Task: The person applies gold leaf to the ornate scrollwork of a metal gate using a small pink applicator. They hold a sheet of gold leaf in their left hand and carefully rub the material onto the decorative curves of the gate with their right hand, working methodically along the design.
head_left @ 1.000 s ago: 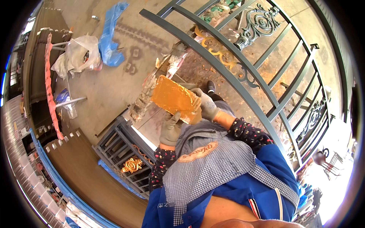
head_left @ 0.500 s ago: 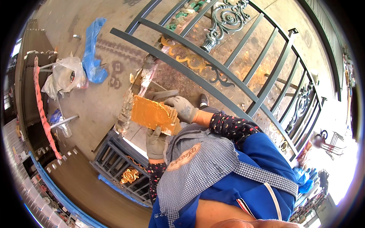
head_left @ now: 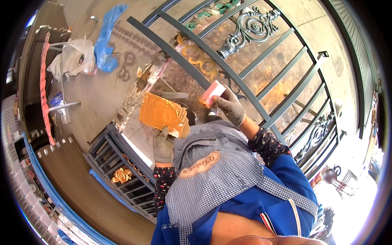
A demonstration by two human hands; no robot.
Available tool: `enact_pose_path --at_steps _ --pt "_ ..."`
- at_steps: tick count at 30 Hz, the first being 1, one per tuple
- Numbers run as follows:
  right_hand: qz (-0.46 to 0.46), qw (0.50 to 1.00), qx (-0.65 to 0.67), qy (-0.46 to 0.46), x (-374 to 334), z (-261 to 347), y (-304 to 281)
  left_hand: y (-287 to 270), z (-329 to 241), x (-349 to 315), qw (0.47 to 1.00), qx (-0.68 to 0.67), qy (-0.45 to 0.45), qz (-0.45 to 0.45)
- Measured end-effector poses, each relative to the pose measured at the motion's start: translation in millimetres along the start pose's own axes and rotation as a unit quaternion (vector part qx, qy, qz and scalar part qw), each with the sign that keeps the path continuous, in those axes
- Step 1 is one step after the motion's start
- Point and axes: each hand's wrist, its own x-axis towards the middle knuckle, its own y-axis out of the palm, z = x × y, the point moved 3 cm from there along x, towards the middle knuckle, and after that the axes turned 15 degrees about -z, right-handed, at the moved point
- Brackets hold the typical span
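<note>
My gloved left hand (head_left: 163,146) grips the lower edge of a rectangular slab (head_left: 162,114) thickly smeared with orange-gold paint, its right end ridged. To the right of it, my gloved right hand (head_left: 232,109) pinches a small pink and white sponge block (head_left: 213,93). Orange paint marks the sponge's lower left end. The sponge is apart from the slab and close to a dark grey metal railing (head_left: 241,77). Between two of the railing's bars runs scrollwork (head_left: 191,52), gold toward its upper left and dark near the sponge.
A silvery scroll ornament (head_left: 250,30) sits further along the railing. At the lower left stand stacked dark panels with a gold rosette (head_left: 122,174). A plastic bag (head_left: 79,57) hangs by a pink-wrapped bar (head_left: 44,90), and blue sheeting (head_left: 107,41) lies on the floor.
My right hand has moved away from the slab to the right and now shows the sponge. The slab stays in my left hand. The view has shifted slightly.
</note>
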Motion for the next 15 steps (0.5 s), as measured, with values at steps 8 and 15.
enact_pose_path --at_steps 8,15 --pt "0.096 0.971 0.157 0.153 -16.4 6.7 27.5 13.8 -12.2 -3.8 1.0 -0.012 0.008 0.007" --pt "0.063 0.944 0.235 0.22 -20.6 6.4 59.1 4.1 -15.3 4.5 1.0 -0.009 0.005 0.026"
